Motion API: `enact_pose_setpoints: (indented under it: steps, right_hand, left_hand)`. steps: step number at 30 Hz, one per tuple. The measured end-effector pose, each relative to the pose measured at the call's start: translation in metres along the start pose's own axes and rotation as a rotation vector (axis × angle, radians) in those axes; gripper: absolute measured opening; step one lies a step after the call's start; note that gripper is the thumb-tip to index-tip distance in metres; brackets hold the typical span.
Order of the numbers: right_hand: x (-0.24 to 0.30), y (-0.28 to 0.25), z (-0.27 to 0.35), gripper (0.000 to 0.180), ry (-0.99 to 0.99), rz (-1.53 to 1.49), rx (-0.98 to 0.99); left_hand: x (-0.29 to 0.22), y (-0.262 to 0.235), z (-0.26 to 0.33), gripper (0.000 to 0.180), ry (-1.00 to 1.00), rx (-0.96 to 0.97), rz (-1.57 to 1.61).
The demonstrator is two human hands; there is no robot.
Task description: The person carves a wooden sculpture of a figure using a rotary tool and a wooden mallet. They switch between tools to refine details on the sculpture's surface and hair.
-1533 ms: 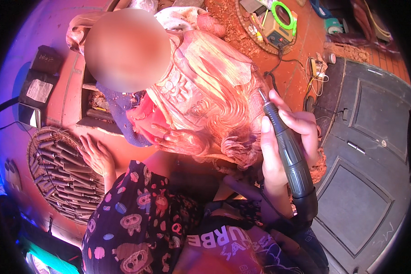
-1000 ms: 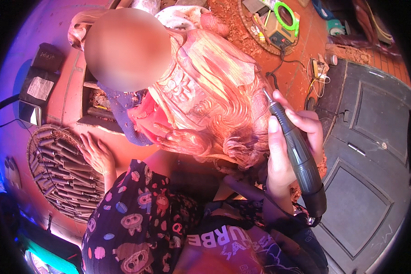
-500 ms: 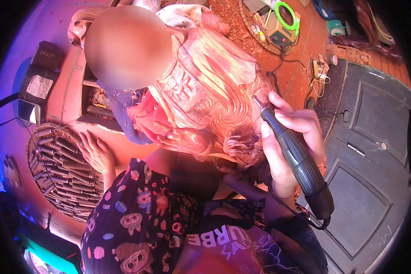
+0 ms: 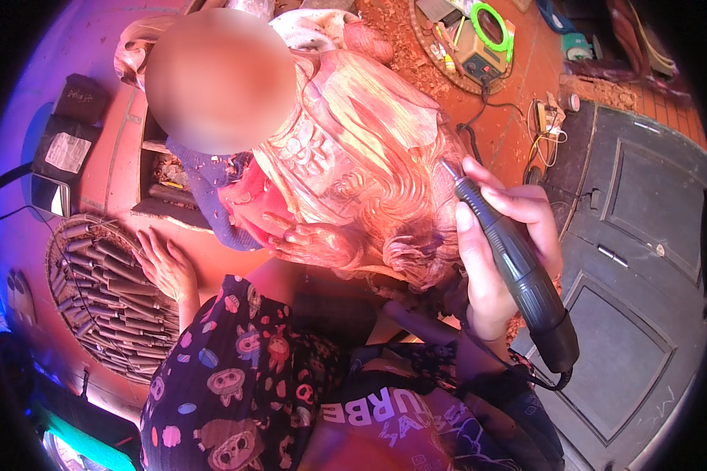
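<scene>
A carved wooden statue (image 4: pixel 369 149) with flowing relief folds lies across the middle, its head end blurred out. My right hand (image 4: pixel 507 251) is closed around a black rotary carving handpiece (image 4: pixel 518 282), whose metal tip points up and left at the statue's right side. Whether that tip touches the wood, I cannot tell. A cord leaves the handpiece's lower end. Down at the left, my left hand (image 4: pixel 165 263) lies with fingers spread, holding nothing, beside a round basket (image 4: pixel 145 231) full of dark-handled carving tools (image 4: pixel 114 294).
At the top right, a yellowish control box (image 4: pixel 479 59) with a bright green ring (image 4: pixel 491 27) sits among wood shavings. Dark cabinet doors (image 4: pixel 620 267) lie along the right. A power strip with cords (image 4: pixel 546 122) is above them. A wooden box (image 4: pixel 169 188) stands left of the statue.
My right hand has shifted slightly to the right, and the rear end of the handpiece has swung a little right and up. My left hand stays in place.
</scene>
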State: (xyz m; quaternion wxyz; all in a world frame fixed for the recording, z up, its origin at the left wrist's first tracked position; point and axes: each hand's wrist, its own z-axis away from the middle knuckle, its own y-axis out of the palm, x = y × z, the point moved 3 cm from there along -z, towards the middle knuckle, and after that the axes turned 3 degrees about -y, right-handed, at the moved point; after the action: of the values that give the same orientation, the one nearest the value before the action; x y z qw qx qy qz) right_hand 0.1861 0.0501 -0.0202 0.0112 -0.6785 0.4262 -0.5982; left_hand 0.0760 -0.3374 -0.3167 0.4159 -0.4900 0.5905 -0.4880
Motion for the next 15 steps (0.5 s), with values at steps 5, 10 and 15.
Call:
enact_pose_setpoints:
  steps: [5, 10, 15]
  right_hand:
    - [-0.0047, 0.0001, 0.0042, 0.028, -0.019, -0.064, -0.102]
    - [-0.0052, 0.0044, 0.01, 0.027, -0.022, -0.237, -0.185]
    - [-0.0049, 0.0019, 0.0071, 0.026, -0.1, -0.004, -0.046]
  left_hand:
    - [0.0006, 0.0012, 0.0012, 0.046, -0.037, 0.05, -0.027]
    - [-0.0007, -0.0007, -0.0003, 0.046, -0.016, 0.013, -0.005]
    - [-0.0018, -0.0016, -0.0013, 0.046, -0.011, 0.001, 0.004]
